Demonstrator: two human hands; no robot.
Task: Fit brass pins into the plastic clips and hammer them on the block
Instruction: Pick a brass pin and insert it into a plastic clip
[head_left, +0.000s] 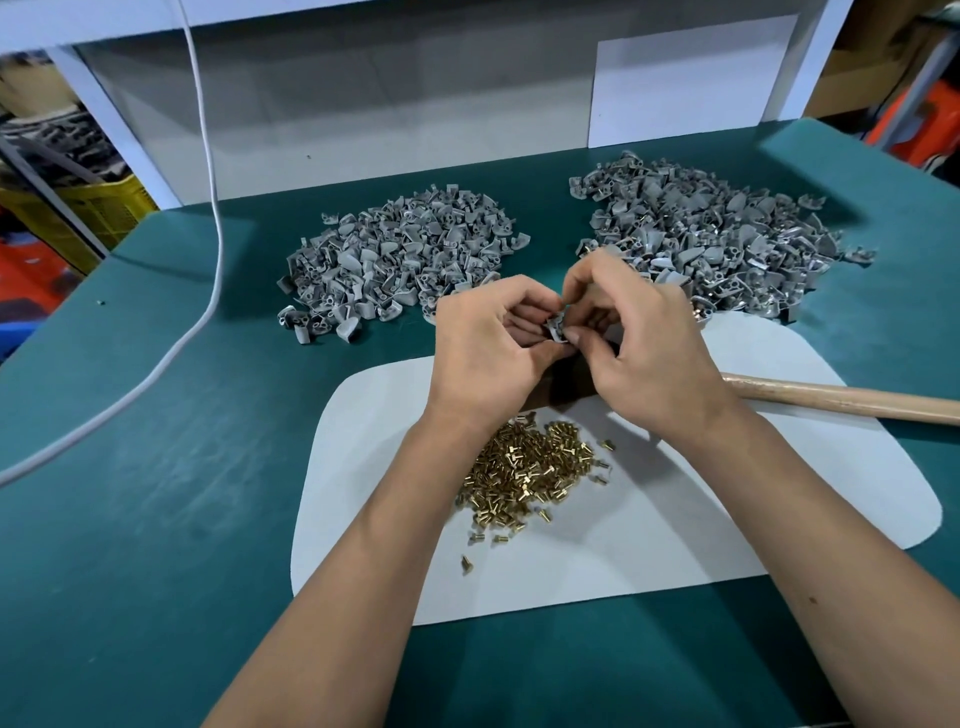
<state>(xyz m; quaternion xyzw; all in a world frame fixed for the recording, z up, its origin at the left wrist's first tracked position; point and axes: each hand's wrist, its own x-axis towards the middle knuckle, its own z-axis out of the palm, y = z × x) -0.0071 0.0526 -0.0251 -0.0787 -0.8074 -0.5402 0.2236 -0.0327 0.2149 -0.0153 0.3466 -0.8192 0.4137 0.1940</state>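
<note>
Left hand (488, 343) and right hand (639, 338) pinch one clip (557, 328) at chest height, likely for pin fitting; pins (524, 467) at 6 o'clock.

a teal-topped workbench (156, 467) backs onto a grey panel (389, 104) in a white frame (111, 122); yellow crate (98, 208) left, cardboard boxes (872, 57) right.

Teal felt-like tabletop (156, 467), faintly scuffed. Pale grey-white rounded mat (649, 519) on top. Shiny gold-coloured brass pins (524, 467) heaped on mat. Two piles of mid-grey plastic clips, left (395, 254) and right (711, 228); right pile flecked with metallic glints. Light tan wooden handle (852, 400). White cable (213, 218). Yellow perforated crate (98, 208) behind, orange patches beyond.
</note>
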